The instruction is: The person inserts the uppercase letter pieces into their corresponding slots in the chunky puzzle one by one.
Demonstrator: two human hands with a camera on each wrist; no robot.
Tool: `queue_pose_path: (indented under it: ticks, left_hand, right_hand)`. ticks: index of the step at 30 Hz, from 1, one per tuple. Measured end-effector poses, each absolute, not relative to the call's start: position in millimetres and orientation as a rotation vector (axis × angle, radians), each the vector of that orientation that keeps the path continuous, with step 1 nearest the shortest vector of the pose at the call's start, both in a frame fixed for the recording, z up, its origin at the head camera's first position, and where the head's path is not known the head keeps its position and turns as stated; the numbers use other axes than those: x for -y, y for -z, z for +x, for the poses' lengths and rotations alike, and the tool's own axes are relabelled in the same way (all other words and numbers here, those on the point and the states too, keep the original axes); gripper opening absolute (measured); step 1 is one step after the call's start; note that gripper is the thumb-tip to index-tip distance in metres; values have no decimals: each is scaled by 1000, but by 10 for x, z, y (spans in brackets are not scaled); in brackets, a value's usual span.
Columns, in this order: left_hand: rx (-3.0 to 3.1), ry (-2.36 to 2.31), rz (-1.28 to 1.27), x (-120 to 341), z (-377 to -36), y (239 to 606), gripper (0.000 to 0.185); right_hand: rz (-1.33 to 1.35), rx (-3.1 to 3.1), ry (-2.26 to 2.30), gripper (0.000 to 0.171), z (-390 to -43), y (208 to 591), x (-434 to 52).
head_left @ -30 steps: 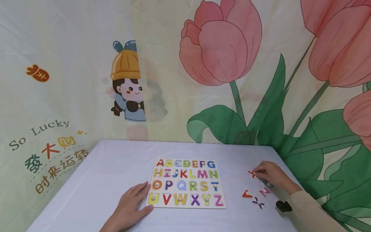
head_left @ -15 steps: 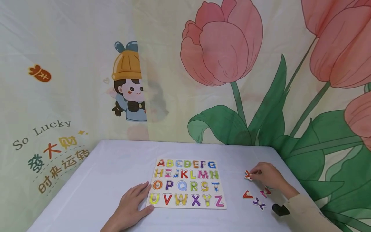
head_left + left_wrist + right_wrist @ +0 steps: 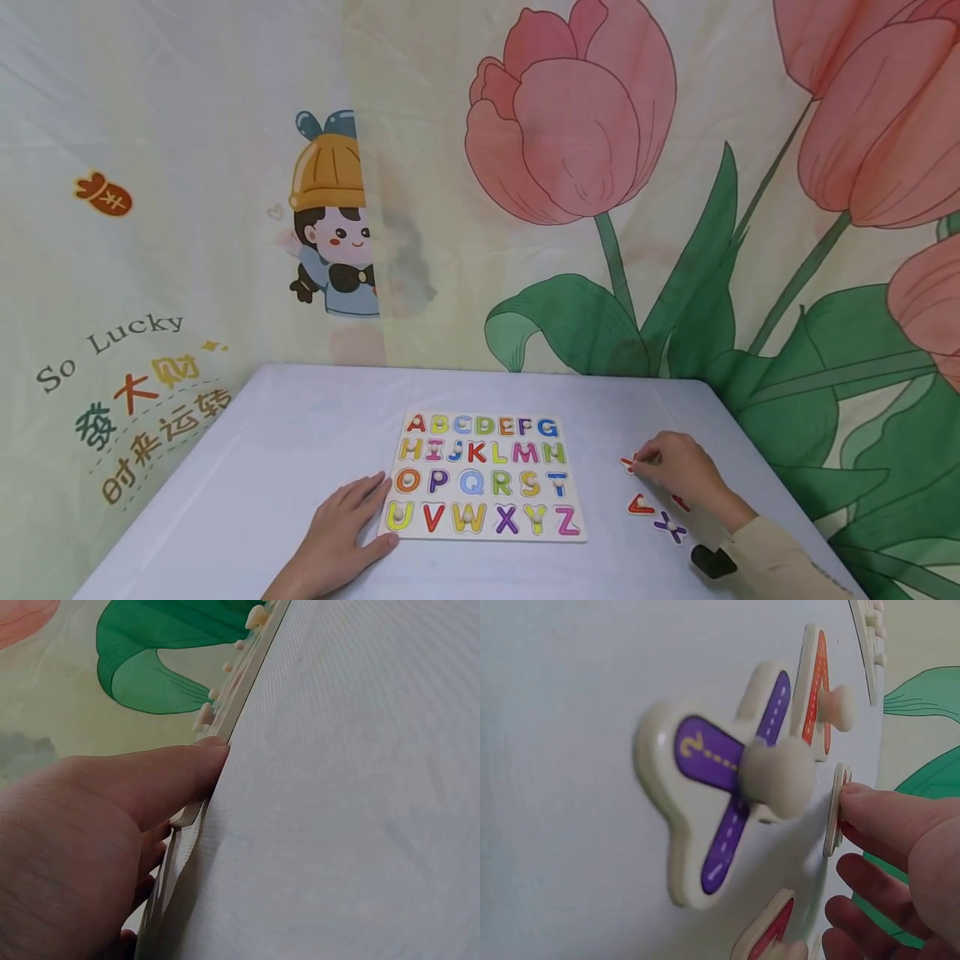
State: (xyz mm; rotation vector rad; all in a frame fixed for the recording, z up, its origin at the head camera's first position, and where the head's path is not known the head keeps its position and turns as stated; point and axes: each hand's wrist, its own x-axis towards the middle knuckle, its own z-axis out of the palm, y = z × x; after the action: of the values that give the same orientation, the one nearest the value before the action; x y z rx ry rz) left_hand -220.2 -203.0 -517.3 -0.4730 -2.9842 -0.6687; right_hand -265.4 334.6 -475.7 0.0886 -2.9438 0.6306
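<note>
A wooden alphabet puzzle board (image 3: 480, 479) lies flat on the white table with coloured letters A to Z in its slots. My left hand (image 3: 352, 521) rests flat beside the board's lower left corner, and its thumb (image 3: 161, 776) presses against the board's edge (image 3: 232, 705). To the right of the board, my right hand (image 3: 652, 467) pinches a small red letter piece (image 3: 628, 463), which stands on edge (image 3: 834, 814) in the right wrist view. A red V-shaped piece (image 3: 640, 503) and a purple X piece (image 3: 669, 527) lie loose in front of that hand.
Another red piece (image 3: 681, 502) shows partly under my right wrist. The purple X (image 3: 720, 802) and the red piece (image 3: 819, 690) each carry a round knob. Printed fabric with tulips (image 3: 577, 117) hangs close behind and beside the table (image 3: 300, 433).
My right hand has carried the red letter piece a little left and nearer, towards the board. The left hand and the board have stayed put.
</note>
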Motion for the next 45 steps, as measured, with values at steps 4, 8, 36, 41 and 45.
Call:
queue_pose_path:
  ticks: [4,8,36,41,45]
  left_hand:
    - [2986,670,-469,2034,-2203,5185,87]
    - [2990,670,-467,2033,-2212,5189,88]
    - [2987,684,-460,2031,-2207,5191,88]
    - [2988,682,-462,2033,-2204,5200,87]
    - [2982,673,-474,2037,-2206,5204,87]
  right_hand:
    - [112,2959,-636,13,-2651,4737,-3378]
    - [198,2977,-668,17,-2678,4682,-3448]
    - [566,3013,-800,14,-2894,4746,-3691]
    - [453,3011,-739,13,-2846,4733,-3589]
    - [331,2977,-674,12,-2781,4710,-3473]
